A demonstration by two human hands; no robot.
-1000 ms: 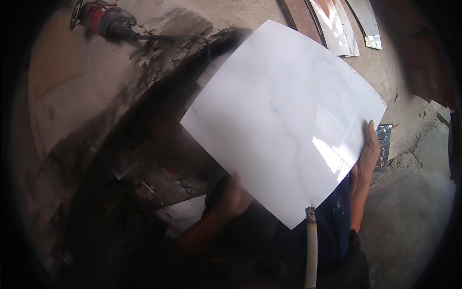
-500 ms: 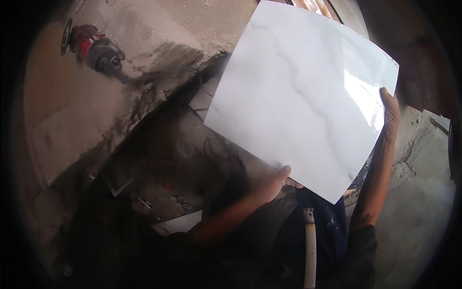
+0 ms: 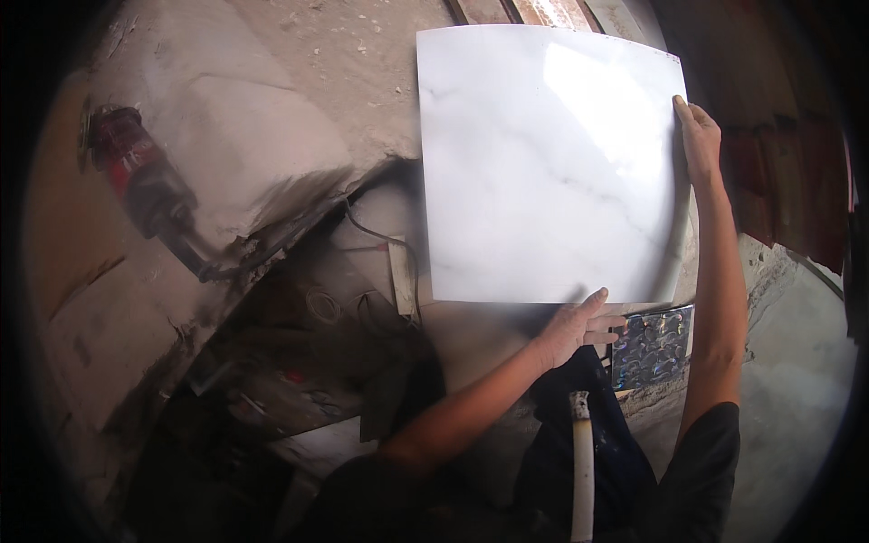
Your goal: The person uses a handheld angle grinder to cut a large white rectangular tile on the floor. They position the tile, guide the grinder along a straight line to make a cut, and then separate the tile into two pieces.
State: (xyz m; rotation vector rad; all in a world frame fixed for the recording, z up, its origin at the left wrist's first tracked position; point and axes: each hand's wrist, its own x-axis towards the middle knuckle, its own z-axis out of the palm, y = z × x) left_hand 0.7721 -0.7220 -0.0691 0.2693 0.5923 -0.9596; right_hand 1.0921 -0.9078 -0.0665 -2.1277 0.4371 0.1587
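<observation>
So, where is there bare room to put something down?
Bare-looking: dusty ground between the red power tool and white panel; grey floor right of the right forearm. Crowded: around the pale strip; by the left hand and patterned tile.

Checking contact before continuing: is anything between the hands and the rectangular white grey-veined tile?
Nothing visible: the right hand holds the tile by its right edge; the left hand meets its lower edge. The dark circle-patterned panel is below, not between.
</observation>
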